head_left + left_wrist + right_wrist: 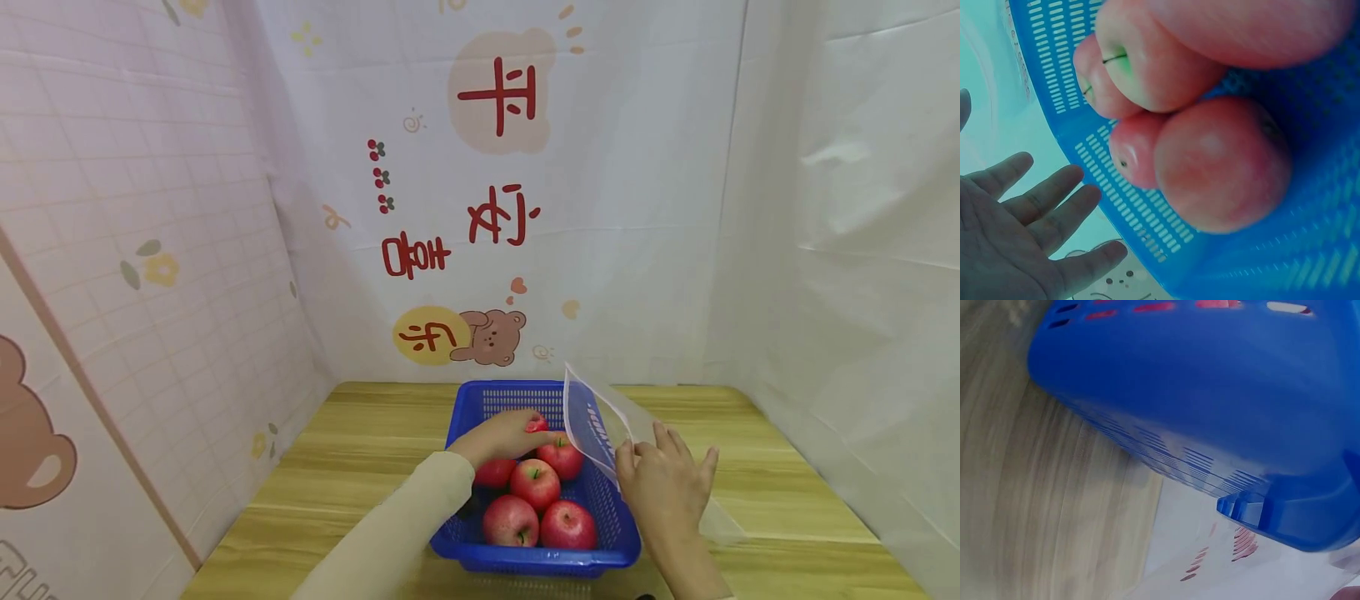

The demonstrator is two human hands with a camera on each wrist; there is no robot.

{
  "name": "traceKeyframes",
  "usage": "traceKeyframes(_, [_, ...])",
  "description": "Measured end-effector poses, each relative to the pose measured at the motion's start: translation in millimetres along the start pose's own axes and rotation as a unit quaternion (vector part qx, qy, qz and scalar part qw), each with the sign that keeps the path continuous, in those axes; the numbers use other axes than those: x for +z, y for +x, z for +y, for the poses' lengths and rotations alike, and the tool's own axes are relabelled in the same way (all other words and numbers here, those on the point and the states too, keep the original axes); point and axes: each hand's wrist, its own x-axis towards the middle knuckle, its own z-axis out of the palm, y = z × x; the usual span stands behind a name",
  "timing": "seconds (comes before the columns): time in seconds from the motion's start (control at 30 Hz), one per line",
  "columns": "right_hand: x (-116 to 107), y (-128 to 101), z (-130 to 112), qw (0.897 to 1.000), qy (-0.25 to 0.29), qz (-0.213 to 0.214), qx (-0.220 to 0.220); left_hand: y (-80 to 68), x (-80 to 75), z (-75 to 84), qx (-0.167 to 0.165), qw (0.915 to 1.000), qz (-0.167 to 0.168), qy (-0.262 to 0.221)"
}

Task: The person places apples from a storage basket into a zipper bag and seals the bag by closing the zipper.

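A blue plastic basket holds several red apples. My left hand reaches over the basket's far half, above the apples there. In the left wrist view the fingers of that left hand are spread and nearly straight, apart from the apples. At the basket's right side my right hand pinches a clear zip bag by its edge. The bag's mouth gapes toward the apples, over the basket's right rim. In the right wrist view only a fingertip shows beside the clear bag.
The basket stands on a wood-grain table. White printed cloth hangs behind, and more cloth encloses both sides. A small dark object shows at the bottom edge, its kind unclear.
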Motion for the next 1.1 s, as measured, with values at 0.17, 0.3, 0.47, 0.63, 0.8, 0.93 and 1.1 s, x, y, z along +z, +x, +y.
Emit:
traceKeyframes(0.17, [0.7,-1.0,1.4,0.999,0.013,0.035,-0.005,-13.1,-7.0,-11.6,-0.002,1.0,-0.004,0.003])
traceKeyframes(0.3, [0.2,-1.3,0.7,0.999,0.014,0.036,0.001,-20.3,-8.8,-18.3,-0.008,0.9999,-0.002,0.012])
traceKeyframes(0.47, [-0.6,-0.7,-0.6,0.999,0.012,0.035,0.006,-27.8,-8.9,-25.1,-0.009,0.9999,0.003,0.01])
traceKeyframes(0.63, [-2.1,-0.7,-2.3,0.999,0.012,0.031,0.013,-36.3,-11.2,-31.7,-0.016,0.9998,0.011,-0.008])
traceKeyframes(0.8, [-3.0,-2.7,-1.9,0.999,0.014,0.037,0.014,-45.2,-15.0,-35.7,-0.013,0.9993,0.017,-0.032])
traceKeyframes(0.93, [-3.3,-3.5,-1.5,0.999,0.015,0.044,0.013,-52.9,-17.1,-41.6,-0.005,0.999,0.022,-0.04])
traceKeyframes(1.1, [-3.9,-4.0,-0.4,0.999,0.016,0.047,0.013,-62.6,-16.5,-50.7,0.012,0.9983,0.027,-0.051])
